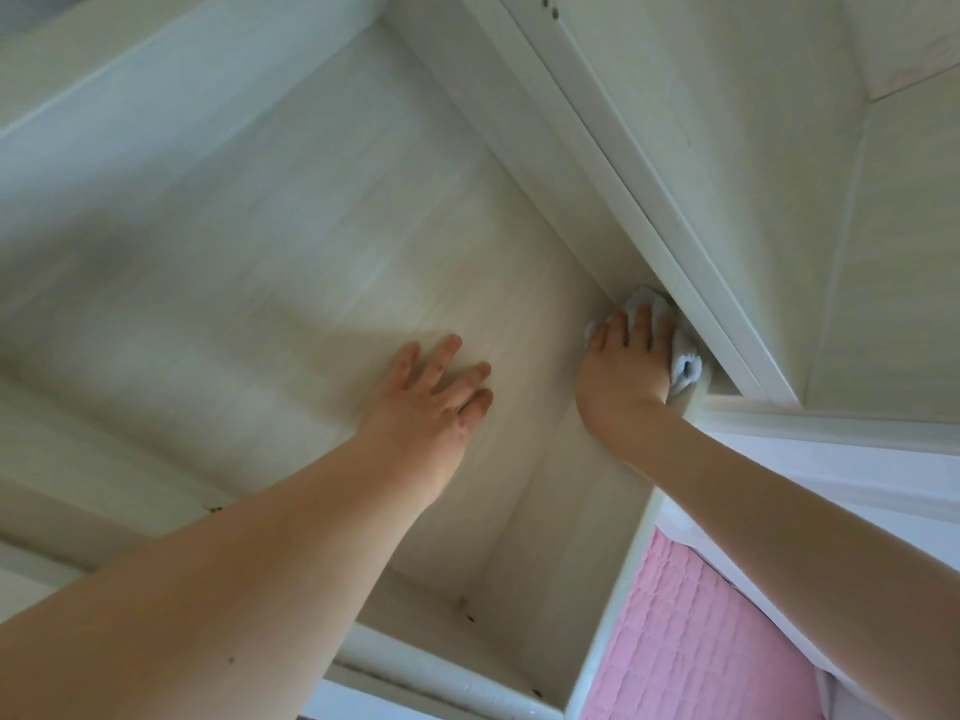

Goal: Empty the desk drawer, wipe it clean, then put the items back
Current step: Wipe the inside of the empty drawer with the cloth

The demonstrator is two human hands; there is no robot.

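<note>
The pale wooden drawer (270, 262) is pulled out and nothing lies inside it. My left hand (434, 387) rests flat on the drawer's bottom with fingers spread. My right hand (623, 366) presses a small white cloth (683, 363) against the inside of the drawer's right wall, near the front corner. The fingers lie on the cloth, and whether they curl round it cannot be made out. Most of the cloth is hidden under that hand.
The desk's white frame rail (649, 163) runs diagonally along the drawer's right side. The drawer's front edge (447, 678) is at the bottom. A pink quilted fabric (691, 631) lies below at the lower right. A white panel (852, 459) sits under my right forearm.
</note>
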